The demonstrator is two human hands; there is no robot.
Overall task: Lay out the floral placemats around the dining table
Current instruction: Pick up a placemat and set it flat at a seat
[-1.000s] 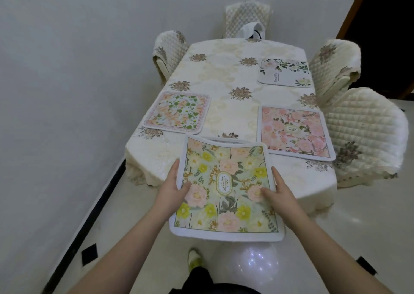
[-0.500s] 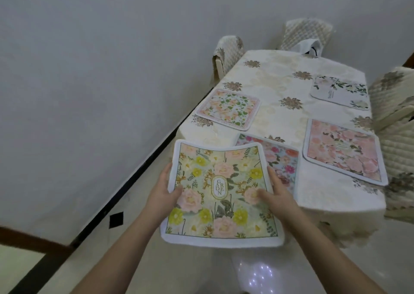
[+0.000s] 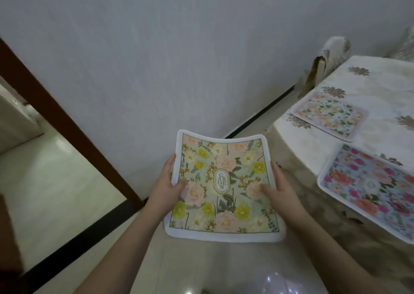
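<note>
Table [image 3: 367, 79] swung right, cropped, hands [image 3: 167, 187] gripping placemat [image 3: 224, 187]

We see the counter [image 3: 367, 85] only in part, because the right edge cuts it, and the same edge cuts the bright pink placemat [image 3: 371, 188]. The fingers of both hands are hidden under the yellow placemat [image 3: 224, 186]. The covered chair [image 3: 324, 63] is blurred.

Three floral placemats: one [image 3: 224, 188] between the hands, two [image 3: 331, 114] [image 3: 371, 188] on the bench right of them. One covered chair [image 3: 324, 67] beyond.
</note>
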